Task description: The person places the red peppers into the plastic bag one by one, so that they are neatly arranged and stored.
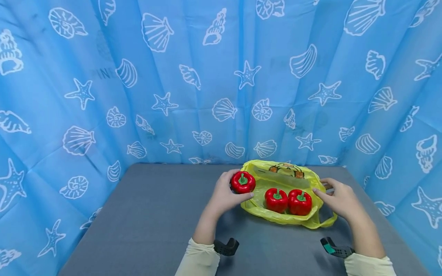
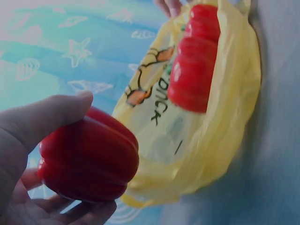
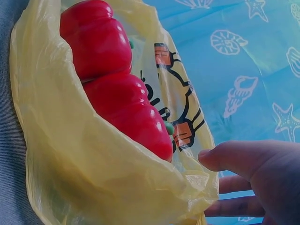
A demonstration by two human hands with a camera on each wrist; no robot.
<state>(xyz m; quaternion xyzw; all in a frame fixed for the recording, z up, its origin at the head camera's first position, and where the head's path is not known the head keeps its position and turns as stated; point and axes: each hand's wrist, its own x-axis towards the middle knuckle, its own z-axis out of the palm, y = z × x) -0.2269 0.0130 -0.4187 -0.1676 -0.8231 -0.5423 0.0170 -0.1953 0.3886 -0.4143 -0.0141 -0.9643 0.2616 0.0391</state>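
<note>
My left hand grips a red bell pepper with a green stem, its thumb on one side and fingers on the other. That pepper is at the left rim of an open yellow plastic bag. Inside the bag, two more red bell peppers, one on the left and one on the right, sit side by side. At the bag's right side my right hand holds the rim, thumb over the edge and fingers behind it. In the right wrist view those fingers are partly hidden by the bag.
The bag lies on a grey table, near its back edge. A blue curtain with white shells and starfish hangs behind and on both sides. A handle loop of the bag sticks out at its front right.
</note>
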